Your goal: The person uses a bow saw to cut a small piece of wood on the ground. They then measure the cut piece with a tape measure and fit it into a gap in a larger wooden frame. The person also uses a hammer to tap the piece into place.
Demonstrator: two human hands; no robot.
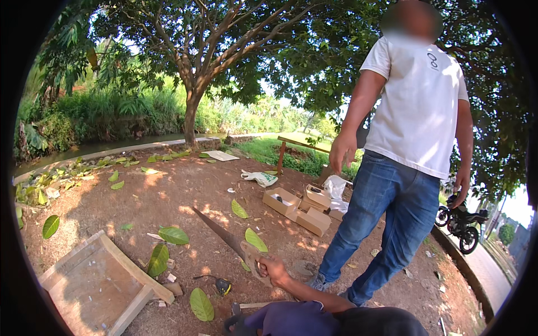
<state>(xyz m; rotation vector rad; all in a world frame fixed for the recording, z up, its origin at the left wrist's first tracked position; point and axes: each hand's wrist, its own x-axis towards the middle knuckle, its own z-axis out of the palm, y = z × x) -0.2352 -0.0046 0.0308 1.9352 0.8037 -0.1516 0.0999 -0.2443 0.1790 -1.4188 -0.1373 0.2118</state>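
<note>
My right hand (pixel 272 271) is wrapped round the wooden handle of a handsaw (pixel 227 238). The blade slants up and to the left above the bare soil, touching no wood that I can see. My left hand is out of view. Left of the saw handle, a black and yellow tape measure (pixel 223 287) lies on the ground. What looks like a hammer (pixel 255 305) rests just in front of the purple cloth at the lower edge, partly hidden. At the lower left is a shallow wooden box frame (pixel 131 266) with a panel inside its raised edges.
A person in a white shirt and jeans (pixel 367 207) stands close on the right. Beyond the saw are open cardboard boxes (pixel 314 221) and a white plastic bag (pixel 259 178). Large green leaves (pixel 158 260) and wood scraps are scattered about. Farther off stand a tree (pixel 191 112) and a motorcycle (pixel 464 224).
</note>
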